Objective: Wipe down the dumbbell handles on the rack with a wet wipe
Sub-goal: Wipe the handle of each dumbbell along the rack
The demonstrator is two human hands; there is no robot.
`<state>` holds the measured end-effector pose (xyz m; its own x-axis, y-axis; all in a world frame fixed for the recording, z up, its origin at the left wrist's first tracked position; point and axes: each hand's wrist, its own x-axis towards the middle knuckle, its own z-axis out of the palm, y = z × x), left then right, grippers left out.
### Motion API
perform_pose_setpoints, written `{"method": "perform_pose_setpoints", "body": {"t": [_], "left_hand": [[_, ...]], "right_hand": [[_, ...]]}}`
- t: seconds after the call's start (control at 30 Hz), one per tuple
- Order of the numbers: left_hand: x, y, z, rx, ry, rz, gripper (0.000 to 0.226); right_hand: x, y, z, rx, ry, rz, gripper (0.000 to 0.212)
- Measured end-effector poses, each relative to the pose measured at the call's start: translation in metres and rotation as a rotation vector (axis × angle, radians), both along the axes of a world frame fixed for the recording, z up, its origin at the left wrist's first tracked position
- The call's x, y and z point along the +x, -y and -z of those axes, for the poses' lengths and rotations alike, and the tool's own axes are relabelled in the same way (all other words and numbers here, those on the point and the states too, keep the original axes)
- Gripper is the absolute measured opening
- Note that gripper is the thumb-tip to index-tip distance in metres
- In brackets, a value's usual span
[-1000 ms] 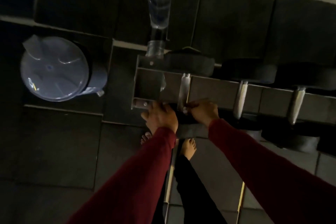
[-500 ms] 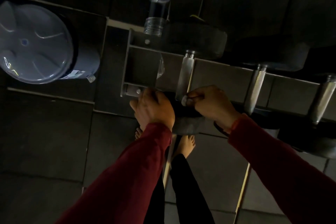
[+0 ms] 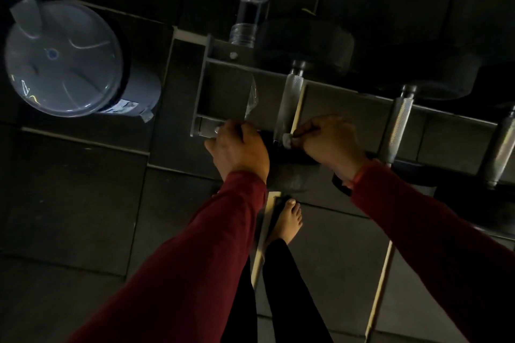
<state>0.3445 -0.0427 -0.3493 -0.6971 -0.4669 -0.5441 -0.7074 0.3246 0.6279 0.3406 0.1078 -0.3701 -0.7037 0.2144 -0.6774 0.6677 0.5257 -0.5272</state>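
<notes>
**Clerk:** Item one, rack (image 3: 200,86): grey metal frame standing on dark floor tiles. Three knurled handles show on it. First dumbbell handle (image 3: 291,97) at the frame's left end, second handle (image 3: 397,122) to its right, third handle (image 3: 501,142) at the picture's edge.

**Operator:** And my hands?

**Clerk:** Item two, your right hand (image 3: 331,142): fingers curled, pinching a small white wad, the wet wipe (image 3: 287,142), which sits at the near end of the first handle, touching or just beside it; the light is too dim to say which. Item three, your left hand (image 3: 239,147): fingers curled over the rack's near rail at its left corner. Whether it truly grips the rail or only rests there, I cannot tell.

**Operator:** Which step am I on?

**Clerk:** By my reading, the first handle, at its near end. The other two look untouched, though wetness would not show in this gloom.

**Operator:** Next move?

**Clerk:** Probably wrap the wipe round the bar and draw it along the knurling toward the far weight head (image 3: 303,44). The wad is small, so spread it first.

**Operator:** Sundries?

**Clerk:** Lidded bin (image 3: 64,56) at left; clear bottle (image 3: 249,0) behind the rack; scrap of clear plastic (image 3: 252,100) inside the frame.
</notes>
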Motion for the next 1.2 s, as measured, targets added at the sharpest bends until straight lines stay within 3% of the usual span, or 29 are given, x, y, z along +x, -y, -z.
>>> {"method": "perform_pose_setpoints", "body": {"t": [0.33, 0.5, 0.73, 0.87, 1.07, 1.17, 1.2], "left_hand": [[0.0, 0.0, 0.003, 0.003, -0.031, -0.01, 0.018], [0.002, 0.001, 0.007, 0.017, -0.082, -0.076, 0.022], [0.003, 0.005, 0.02, 0.056, -0.153, -0.303, 0.04], [0.003, 0.004, 0.018, 0.056, -0.147, -0.315, 0.041], [0.004, 0.006, 0.02, 0.051, -0.128, -0.266, 0.043], [0.004, 0.006, 0.022, 0.053, -0.128, -0.265, 0.048], [0.003, 0.006, 0.023, 0.061, -0.124, -0.27, 0.047]], "right_hand": [[-0.001, 0.005, -0.008, 0.061, -0.036, -0.03, 0.01], [0.01, 0.01, -0.033, -0.011, -0.165, 0.009, 0.024], [-0.013, 0.052, -0.03, 0.24, -0.26, -0.125, 0.025], [-0.02, 0.062, -0.027, 0.373, -0.237, -0.212, 0.028], [-0.012, 0.037, -0.039, 0.284, -0.088, -0.171, 0.038], [-0.021, 0.046, -0.024, 0.424, -0.11, -0.23, 0.046], [-0.024, 0.053, -0.019, 0.472, -0.137, -0.25, 0.04]]}}
